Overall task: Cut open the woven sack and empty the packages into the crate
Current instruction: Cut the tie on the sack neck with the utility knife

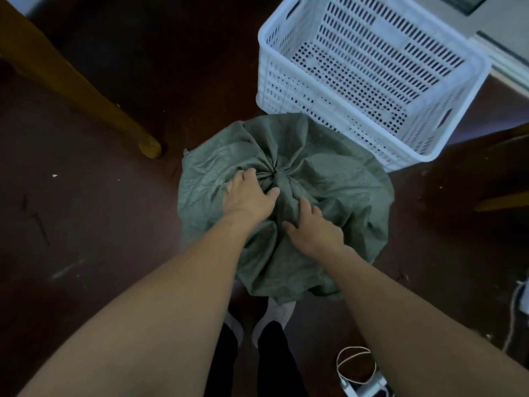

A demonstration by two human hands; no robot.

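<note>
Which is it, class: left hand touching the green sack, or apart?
Touching. The head view shows the left hand directly on the green sack beside its tied neck.

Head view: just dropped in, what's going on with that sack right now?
A person stands over the grey-green woven sack on the dark floor. Its neck is gathered and tied shut at the knot. The left hand grips the fabric beside the knot, and the right hand clutches folds nearer the body. No cutting tool shows in either hand. The white crate sits just beyond the sack, with no packages visible inside.
</note>
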